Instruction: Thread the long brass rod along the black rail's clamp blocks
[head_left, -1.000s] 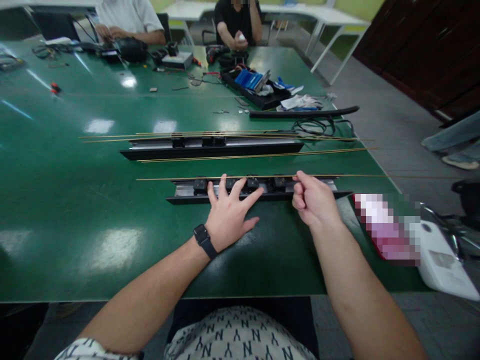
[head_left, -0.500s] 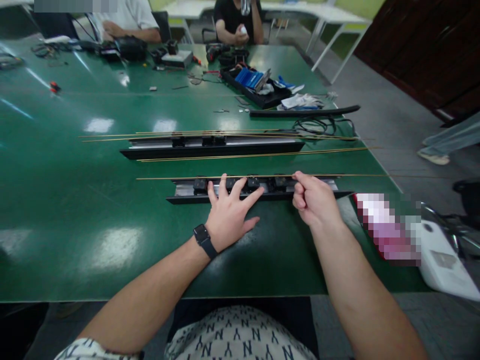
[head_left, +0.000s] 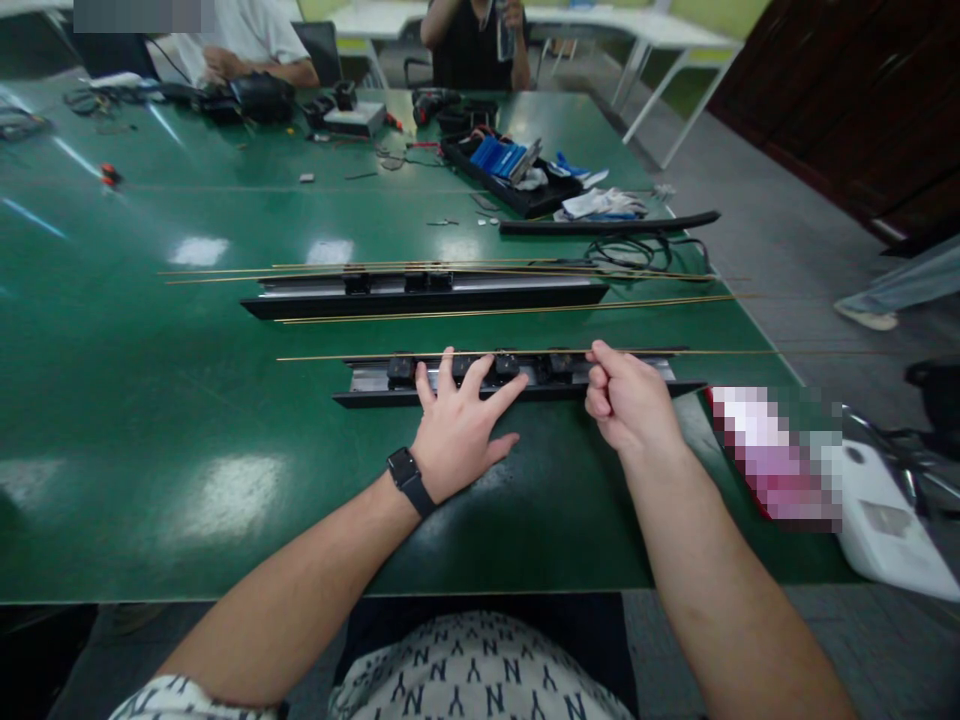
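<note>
My left hand [head_left: 457,425] lies flat with its fingers spread on a short black rail [head_left: 375,385] that carries dark clips and lies near the table's front. My right hand [head_left: 626,400] is closed in a pinch on a long thin brass rod [head_left: 337,356] that runs along the rail's far side and sticks out past the table's right edge. A black watch is on my left wrist.
A longer black rail [head_left: 420,296] with more brass rods [head_left: 525,309] lies farther back on the green table [head_left: 150,400]. Beyond are a black tray [head_left: 510,175], cables [head_left: 637,250] and tools. Two people sit at the far edge. A white device [head_left: 885,520] lies at the right.
My hands and the rod have stayed almost still. The person in black at the far edge has raised both hands with an object.
</note>
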